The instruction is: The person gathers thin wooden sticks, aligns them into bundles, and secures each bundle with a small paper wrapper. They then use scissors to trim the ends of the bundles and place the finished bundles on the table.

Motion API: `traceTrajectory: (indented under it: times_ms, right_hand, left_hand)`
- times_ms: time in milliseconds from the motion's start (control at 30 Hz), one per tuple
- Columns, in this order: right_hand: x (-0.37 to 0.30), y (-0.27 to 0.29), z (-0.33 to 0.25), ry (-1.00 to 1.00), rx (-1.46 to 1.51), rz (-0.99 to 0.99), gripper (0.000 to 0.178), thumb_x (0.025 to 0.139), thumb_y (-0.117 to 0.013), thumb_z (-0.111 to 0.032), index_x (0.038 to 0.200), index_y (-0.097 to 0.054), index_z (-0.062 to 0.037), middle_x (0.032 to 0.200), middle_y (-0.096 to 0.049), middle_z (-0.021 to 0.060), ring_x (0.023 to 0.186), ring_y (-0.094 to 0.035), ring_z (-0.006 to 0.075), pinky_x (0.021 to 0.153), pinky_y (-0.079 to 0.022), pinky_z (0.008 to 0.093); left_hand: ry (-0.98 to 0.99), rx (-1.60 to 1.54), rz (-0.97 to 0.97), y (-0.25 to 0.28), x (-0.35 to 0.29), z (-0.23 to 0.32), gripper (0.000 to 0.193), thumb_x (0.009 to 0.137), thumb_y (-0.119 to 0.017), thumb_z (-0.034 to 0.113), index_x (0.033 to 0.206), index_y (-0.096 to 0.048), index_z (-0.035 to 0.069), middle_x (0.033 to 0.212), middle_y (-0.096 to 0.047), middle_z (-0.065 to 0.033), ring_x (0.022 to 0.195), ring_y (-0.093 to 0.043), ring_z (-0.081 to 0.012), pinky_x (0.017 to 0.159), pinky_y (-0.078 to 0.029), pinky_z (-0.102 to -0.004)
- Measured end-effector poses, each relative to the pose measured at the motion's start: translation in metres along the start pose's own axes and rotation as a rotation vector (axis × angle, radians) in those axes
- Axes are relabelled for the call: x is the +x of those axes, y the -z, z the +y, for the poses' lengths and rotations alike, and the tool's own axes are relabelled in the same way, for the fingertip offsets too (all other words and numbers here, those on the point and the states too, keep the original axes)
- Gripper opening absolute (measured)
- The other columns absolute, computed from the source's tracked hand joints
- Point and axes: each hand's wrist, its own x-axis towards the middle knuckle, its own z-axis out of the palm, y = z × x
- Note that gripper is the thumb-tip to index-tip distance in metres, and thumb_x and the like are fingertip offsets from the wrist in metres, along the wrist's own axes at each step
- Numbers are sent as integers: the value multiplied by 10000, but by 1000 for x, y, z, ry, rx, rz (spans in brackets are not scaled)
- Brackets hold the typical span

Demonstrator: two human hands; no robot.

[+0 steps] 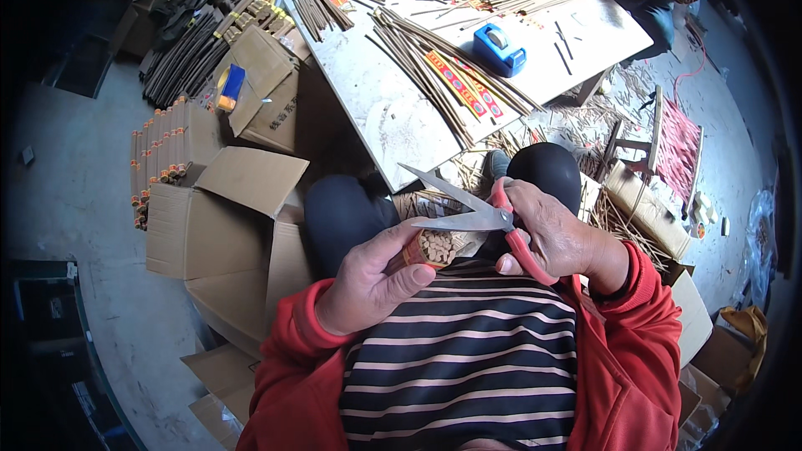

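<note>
My left hand (361, 286) is closed around a bundle of thin brown sticks (436, 247), its pale cut ends facing up. A red and yellow wrapper shows at the bundle's side, under my fingers. In my right hand (551, 232) is a pair of scissors (468, 221) with red handles. The blades are spread apart and point left. The lower blade lies just above the bundle's end; whether it touches cannot be told. Both hands are held in front of my striped shirt, above my lap.
Ahead stands a white table (401, 129) with loose brown sticks (418, 75), red and yellow label strips (455, 82) and a blue tape dispenser (499, 52). An open cardboard box (230, 238) and wrapped bundles (163, 146) are at left. A pink-seated stool (675, 150) is at right.
</note>
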Motion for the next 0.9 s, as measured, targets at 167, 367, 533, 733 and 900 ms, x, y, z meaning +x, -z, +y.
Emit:
traceTrajectory:
  times_ms: [167, 367, 533, 733, 900]
  right_hand:
    - [0, -4, 0, 44, -13, -10, 558, 695, -722, -392, 973, -455, 10, 938, -474, 184, 879, -498, 346, 795, -424, 385]
    - [2, -6, 1, 92, -15, -21, 587, 711, -694, -435, 995, -459, 23, 968, -484, 199, 909, -503, 356, 812, -426, 383]
    - [5, -5, -1, 98, -11, -53, 598, 716, -685, -450, 1004, -464, 25, 985, -486, 205, 907, -510, 356, 808, -433, 383]
    - [10, -3, -4, 102, -34, -48, 589, 707, -697, -444, 989, -466, 20, 944, -481, 186, 859, -509, 339, 763, -436, 387]
    - [10, -5, -3, 54, -6, -2, 569, 701, -704, -441, 961, -469, 7, 878, -473, 164, 802, -506, 330, 719, -431, 387]
  left_hand:
    - [18, 16, -2, -1, 0, -2, 531, 859, -561, 320, 1198, -429, -67, 916, -528, -29, 789, -464, -65, 722, -397, -186]
    - [43, 10, -34, -3, 2, 4, 603, 857, -554, 357, 1227, -398, -93, 942, -517, -28, 804, -452, -61, 729, -379, -183]
    - [26, -5, -50, -2, -1, 0, 616, 862, -551, 351, 1249, -379, -96, 1004, -524, -44, 865, -465, -72, 770, -384, -195]
    - [40, 69, -60, 1, 1, 6, 595, 858, -554, 358, 1220, -410, -92, 995, -535, -47, 879, -470, -77, 789, -386, -202]
    - [15, -5, 31, 6, -1, -2, 486, 855, -595, 244, 1210, -440, -50, 994, -567, -75, 878, -525, -95, 776, -434, -211]
